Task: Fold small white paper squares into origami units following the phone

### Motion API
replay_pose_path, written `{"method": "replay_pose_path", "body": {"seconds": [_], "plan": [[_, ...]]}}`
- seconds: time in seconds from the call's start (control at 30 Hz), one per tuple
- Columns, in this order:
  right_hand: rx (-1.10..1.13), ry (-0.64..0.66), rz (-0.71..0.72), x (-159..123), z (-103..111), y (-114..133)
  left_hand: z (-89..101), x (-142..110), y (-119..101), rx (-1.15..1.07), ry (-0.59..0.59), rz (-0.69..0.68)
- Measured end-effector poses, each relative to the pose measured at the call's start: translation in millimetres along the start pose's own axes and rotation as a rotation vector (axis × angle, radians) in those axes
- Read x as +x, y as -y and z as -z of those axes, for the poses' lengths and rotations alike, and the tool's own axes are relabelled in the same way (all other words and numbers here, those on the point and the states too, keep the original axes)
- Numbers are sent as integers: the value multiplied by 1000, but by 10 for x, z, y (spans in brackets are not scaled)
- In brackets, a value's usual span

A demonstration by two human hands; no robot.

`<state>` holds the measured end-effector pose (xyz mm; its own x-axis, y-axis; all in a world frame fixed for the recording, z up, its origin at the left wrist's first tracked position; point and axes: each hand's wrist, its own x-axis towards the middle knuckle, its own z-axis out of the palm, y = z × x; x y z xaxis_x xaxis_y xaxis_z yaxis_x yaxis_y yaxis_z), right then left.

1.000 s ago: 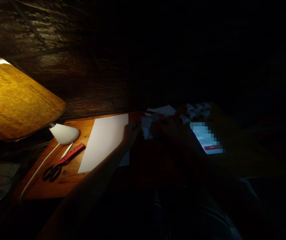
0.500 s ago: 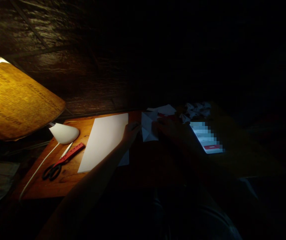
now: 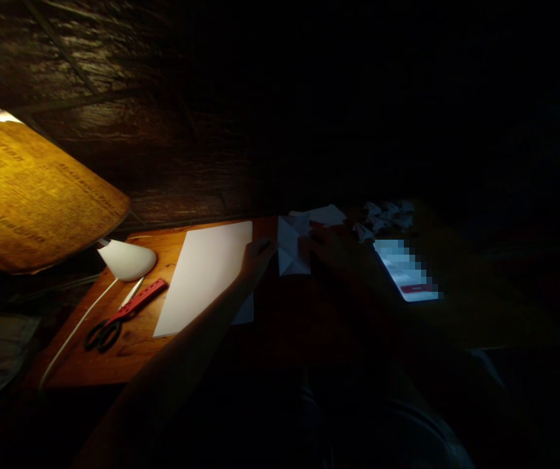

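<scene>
Between my hands is a small creased piece of white paper (image 3: 293, 251), with diagonal fold lines showing in its lower part. My left hand (image 3: 258, 255) has its fingers closed at the paper's left edge. On the other side, my right hand (image 3: 327, 244) lies in deep shadow, its fingers bent over the right edge of the paper. The finer finger detail is lost in the dark. Beneath my left wrist lies a large plain white sheet (image 3: 206, 273). More loose white paper (image 3: 326, 214) sits just behind my right hand.
A lamp with a printed yellow shade (image 3: 40, 195) and white base (image 3: 130, 260) stands at left. Black-handled scissors (image 3: 108, 335), a red perforated strip (image 3: 140, 296) and a white pen (image 3: 132, 293) lie near it. Rightward are a lit phone (image 3: 404, 270) and several small folded papers (image 3: 390, 213).
The whole view has shifted very slightly. Both hands and the creased paper keep almost the same position.
</scene>
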<state>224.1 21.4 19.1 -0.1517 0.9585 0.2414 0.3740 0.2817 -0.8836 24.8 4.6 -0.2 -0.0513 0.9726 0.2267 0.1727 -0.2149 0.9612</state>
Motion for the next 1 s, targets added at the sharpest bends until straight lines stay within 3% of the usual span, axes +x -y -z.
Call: {"method": "replay_pose_path", "body": {"seconds": [0.33,0.43,0.57,0.7,1.0], "plan": [[282,-107,-29,29,-57,-149,1,25,62,-28,-62,-9],[326,-71,28,37,-53,-163,-4,29,56,-53,-68,-43],[302,-5,130,22,-45,-122,2,29,55,-24,-85,-74],[217,33,138,-24,-38,-80,3,14,51,12,-86,-129],[155,17,182,-21,-29,-100,-17,-29,17,20,-67,-118]]}}
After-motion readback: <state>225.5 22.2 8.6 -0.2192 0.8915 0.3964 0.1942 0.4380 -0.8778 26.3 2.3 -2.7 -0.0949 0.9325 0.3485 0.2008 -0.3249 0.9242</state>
